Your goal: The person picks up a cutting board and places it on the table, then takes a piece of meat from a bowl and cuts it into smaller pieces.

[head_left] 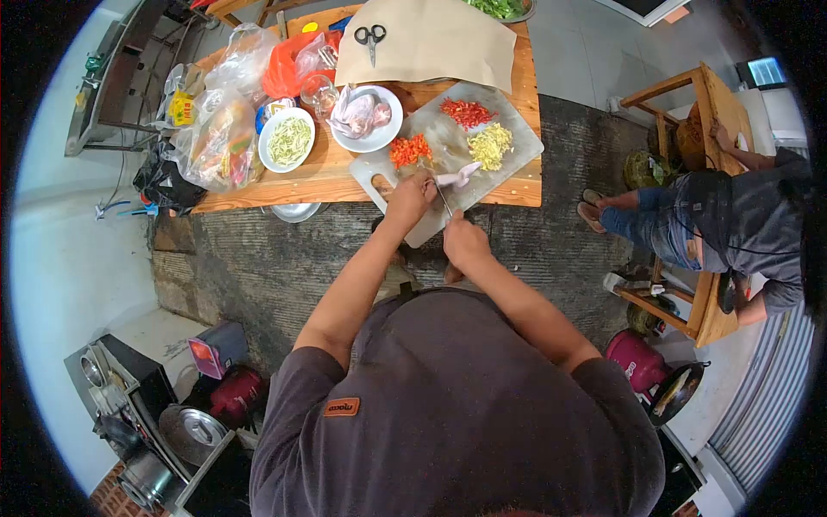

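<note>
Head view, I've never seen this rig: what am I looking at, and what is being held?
No machine here: one wide-angle camera on a person's head looks down at their two bare hands. A wooden table bears a cutting board with a red pile, an orange pile and a yellow pile. The right hand has its grip shut on a knife, blade on the board; the left hand rests on the board beside the blade. Behind lie a bowl of green shreds and scissors on brown paper.

knife (443, 200) handle hidden, greens bowl (504, 9) cut off
</note>
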Demonstrator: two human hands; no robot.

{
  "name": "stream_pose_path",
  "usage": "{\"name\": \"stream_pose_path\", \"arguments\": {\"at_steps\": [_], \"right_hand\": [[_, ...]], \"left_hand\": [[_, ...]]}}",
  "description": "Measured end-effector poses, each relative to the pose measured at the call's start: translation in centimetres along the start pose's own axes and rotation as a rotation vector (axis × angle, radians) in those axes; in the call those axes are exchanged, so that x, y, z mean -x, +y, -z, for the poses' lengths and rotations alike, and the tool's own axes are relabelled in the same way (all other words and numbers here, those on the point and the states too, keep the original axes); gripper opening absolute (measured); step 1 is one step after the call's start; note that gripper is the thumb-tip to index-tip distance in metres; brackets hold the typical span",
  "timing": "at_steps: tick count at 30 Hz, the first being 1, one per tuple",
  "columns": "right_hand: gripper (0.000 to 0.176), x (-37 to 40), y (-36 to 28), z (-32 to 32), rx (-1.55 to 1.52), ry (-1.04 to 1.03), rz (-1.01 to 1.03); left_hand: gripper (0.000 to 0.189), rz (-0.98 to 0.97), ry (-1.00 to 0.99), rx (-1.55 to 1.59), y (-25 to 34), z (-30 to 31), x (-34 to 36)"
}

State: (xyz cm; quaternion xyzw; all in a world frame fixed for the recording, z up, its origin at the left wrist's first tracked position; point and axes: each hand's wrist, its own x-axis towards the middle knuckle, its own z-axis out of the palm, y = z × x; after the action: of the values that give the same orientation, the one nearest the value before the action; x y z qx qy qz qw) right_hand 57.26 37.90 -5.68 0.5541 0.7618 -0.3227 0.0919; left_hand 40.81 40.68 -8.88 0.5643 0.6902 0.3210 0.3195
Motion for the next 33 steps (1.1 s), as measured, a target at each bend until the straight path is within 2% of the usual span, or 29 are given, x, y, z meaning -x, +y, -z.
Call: {"name": "stream_pose_path", "arguments": {"at_steps": [4, 7, 9, 10, 14, 16, 19, 20, 21, 22, 26, 29, 31, 33], "right_hand": [[0.036, -1.9, -1.2, 0.7, -0.093, 0.086, 0.065], [0.034, -0.4, -1.1, 0.4, -0.007, 0.029, 0.042], [0.033, 1.1, -0.8, 0.4, 0.026, -0.039, -0.054], [0.033, 0.9, -0.7, 0.5, 0.031, -0.037, -0.051], [0.032, -1.5, -1.1, 0.4, -0.004, 0.033, 0.000], [0.031, -1.9, -1.3, 0.5, -0.036, 0.073, 0.021], [0.028, -0.1, -0.9, 0.3, -0.002, 0.020, 0.041], [0.028, 0.5, -0.6, 0.1, -0.004, -0.006, -0.023], [0.028, 0.9, -0.4, 0.0, -0.008, -0.035, -0.089], [0.027, 0.3, -0.1, -0.3, -0.017, 0.008, -0.055], [0.028, -1.7, -0.8, 0.9, -0.027, 0.044, 0.010], [0.031, -0.4, -0.9, 1.1, 0.005, -0.046, -0.003], [0.029, 1.0, -0.6, 0.7, 0.022, -0.104, -0.106], [0.029, 1.1, -0.7, 1.3, 0.022, -0.080, -0.085]], "left_hand": [[0.019, 0.004, -0.024, 0.071, -0.1, 0.8, -0.5], [0.018, 0.046, -0.010, -0.043, 0.9, 1.4, -0.6], [0.020, 0.079, -0.054, -0.091, 0.3, 0.6, -0.7], [0.020, -0.029, -0.010, -0.100, -0.4, 0.0, -0.4], [0.015, -0.078, -0.008, -0.114, -0.1, -0.3, 0.1], [0.015, -0.022, 0.001, -0.102, 0.2, 0.0, -0.2], [0.016, 0.008, -0.044, -0.165, -0.9, -0.2, -1.3], [0.016, 0.008, -0.036, -0.161, -0.7, -0.2, -1.2], [0.016, -0.058, -0.013, -0.143, -0.4, -0.3, -0.6], [0.016, -0.125, 0.008, -0.128, -0.1, -0.4, -0.1], [0.017, -0.074, 0.055, -0.162, 0.3, -0.3, 0.0], [0.017, -0.034, 0.048, -0.162, -0.2, -0.2, -0.6], [0.018, 0.053, -0.033, -0.188, 0.1, -0.1, -0.7], [0.017, -0.010, -0.026, -0.188, 0.3, -0.5, 0.2]]}}
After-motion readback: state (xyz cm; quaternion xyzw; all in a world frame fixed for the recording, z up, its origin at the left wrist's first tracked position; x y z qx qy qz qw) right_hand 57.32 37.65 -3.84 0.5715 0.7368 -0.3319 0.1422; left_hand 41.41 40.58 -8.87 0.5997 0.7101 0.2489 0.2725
